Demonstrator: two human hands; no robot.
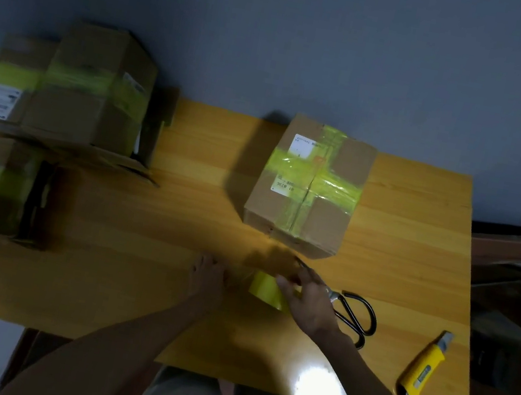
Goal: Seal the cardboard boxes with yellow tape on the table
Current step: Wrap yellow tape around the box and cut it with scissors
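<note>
Tape roll between the hands, nearest box just beyond at 12 o'clock

On the table, the box already carries a yellow cross, its long seam running 1 to 7 o'clock. More banded boxes sit at 9 to 10 o'clock, too blurred to judge. The tape roll lies between the hands. The right hand, nearer the box, rests straight fingers over the roll and the scissors. Whether the left hand grips anything, I cannot tell.
</note>
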